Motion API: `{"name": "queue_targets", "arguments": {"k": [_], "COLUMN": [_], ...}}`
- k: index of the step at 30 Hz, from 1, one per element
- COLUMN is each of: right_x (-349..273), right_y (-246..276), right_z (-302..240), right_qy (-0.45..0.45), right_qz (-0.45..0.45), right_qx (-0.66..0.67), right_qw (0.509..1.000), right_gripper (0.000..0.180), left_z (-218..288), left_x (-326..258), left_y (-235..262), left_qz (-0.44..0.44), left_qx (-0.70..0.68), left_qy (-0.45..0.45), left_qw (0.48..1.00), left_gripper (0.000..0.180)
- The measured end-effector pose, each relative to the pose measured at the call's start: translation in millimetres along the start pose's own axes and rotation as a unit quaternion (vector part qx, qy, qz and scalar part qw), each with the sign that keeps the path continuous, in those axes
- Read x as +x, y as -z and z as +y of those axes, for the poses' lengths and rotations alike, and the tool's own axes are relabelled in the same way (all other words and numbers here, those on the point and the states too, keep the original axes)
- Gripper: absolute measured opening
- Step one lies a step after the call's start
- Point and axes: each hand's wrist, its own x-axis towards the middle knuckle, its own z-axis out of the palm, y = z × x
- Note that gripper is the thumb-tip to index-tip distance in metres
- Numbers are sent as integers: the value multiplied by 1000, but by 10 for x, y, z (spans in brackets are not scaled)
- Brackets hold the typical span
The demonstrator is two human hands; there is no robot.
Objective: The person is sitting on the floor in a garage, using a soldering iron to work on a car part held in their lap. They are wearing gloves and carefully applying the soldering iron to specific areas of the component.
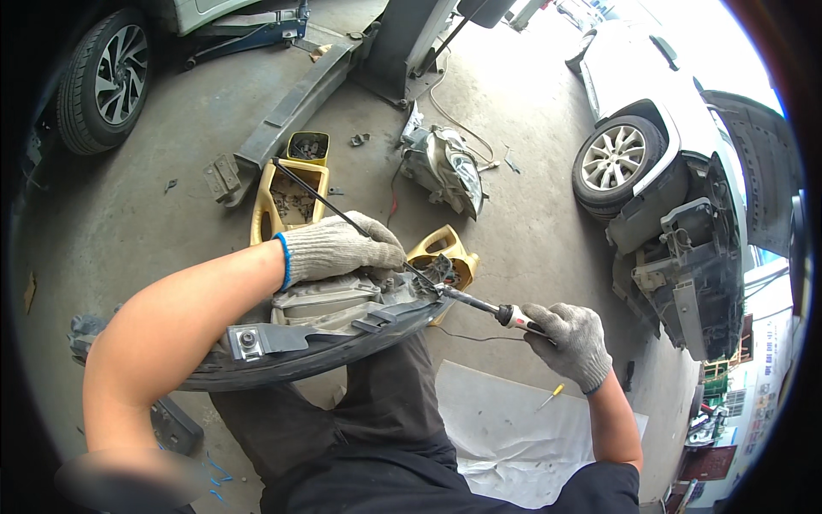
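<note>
Across my lap lies a car headlight [325, 300], its grey housing facing up and its dark curved rim toward me. My left hand [347, 248], in a knitted work glove with a blue cuff, is closed around a long thin black rod [312, 190]. The rod's lower end reaches the housing's right corner. My right hand [572, 341], also gloved, grips the handle of what looks like a soldering iron [512, 317]. Its metal shaft points left, with the tip at the same corner as the rod's end; exact contact is too small to tell.
Cut-open yellow jugs [259, 206] of small hardware stand beyond the headlight. Another headlight [445, 167] lies on the floor near a lift post [398, 51]. A white sheet [488, 420] with a yellow screwdriver [552, 396] is at right. A white car [634, 86] stands far right.
</note>
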Motion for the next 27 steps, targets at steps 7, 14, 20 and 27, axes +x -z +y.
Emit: {"name": "queue_targets", "arguments": {"k": [7, 14, 20, 27], "right_x": [-2, 18, 8, 21], "right_y": [12, 49, 61, 72], "right_z": [28, 33, 41, 44], "right_qy": [10, 10, 6, 10], "right_qz": [8, -9, -21, -23], "right_qx": [-13, -25, -15, -15], "right_qw": [1000, 1000, 1000, 1000], "right_gripper": [45, 43, 43, 44], "left_z": [-22, -29, 34, 19], "left_x": [34, 13, -6, -9], "left_y": [8, 4, -3, 3], "left_qz": [-17, -12, -14, -12], "left_qx": [-10, -20, -1, 11], "left_qy": [6, 2, 15, 6], "left_qw": [1000, 1000, 1000, 1000], "left_gripper": [30, 30, 31, 30]}}
